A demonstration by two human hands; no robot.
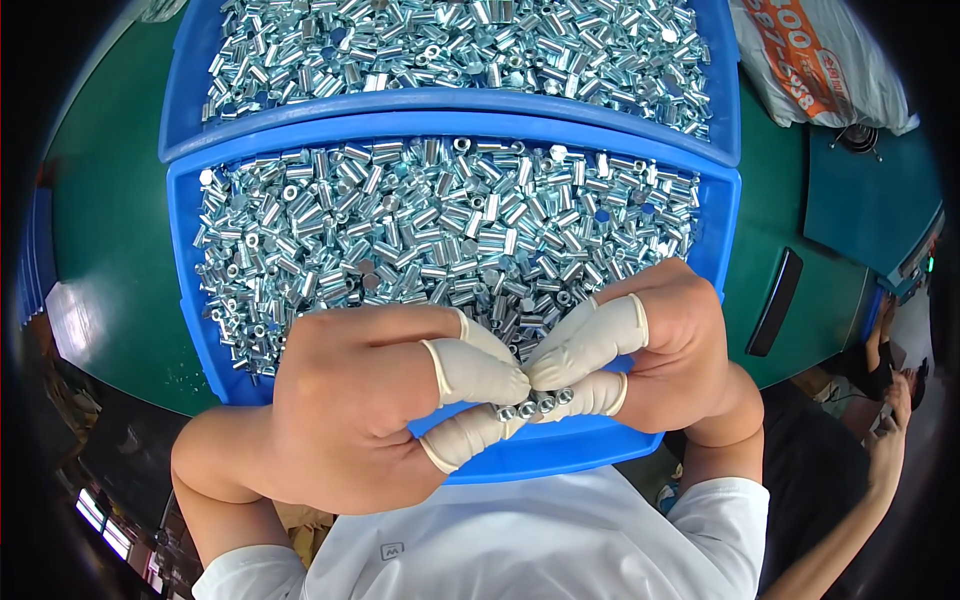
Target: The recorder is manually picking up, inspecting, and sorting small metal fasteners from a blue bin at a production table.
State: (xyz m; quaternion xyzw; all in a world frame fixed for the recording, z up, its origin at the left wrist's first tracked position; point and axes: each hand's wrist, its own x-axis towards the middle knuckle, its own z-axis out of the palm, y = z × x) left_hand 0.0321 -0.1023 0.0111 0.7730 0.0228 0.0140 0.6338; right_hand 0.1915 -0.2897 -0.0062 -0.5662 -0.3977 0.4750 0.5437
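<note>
My left hand (pixel 375 385) and my right hand (pixel 650 345) meet over the near edge of a blue bin (pixel 560 458). Cream rubber finger cots cover the thumbs and fingers I can see. Between the fingertips of both hands, several metal coupling nuts (pixel 530 408) are pinched side by side in a short row, their round open ends facing me. Under and beyond the hands, the bin is filled with loose shiny coupling nuts (pixel 440 230), lying in all directions. My fingers hide part of the held row and some of the bin's near side.
A second blue bin (pixel 450 103) of the same nuts adjoins the far side. Both stand on a green table (pixel 110 220). To the right are a black bar-shaped object (pixel 775 302), a white-and-orange sack (pixel 830 60) and a teal box (pixel 870 200). Another person's arm (pixel 880 470) shows at far right.
</note>
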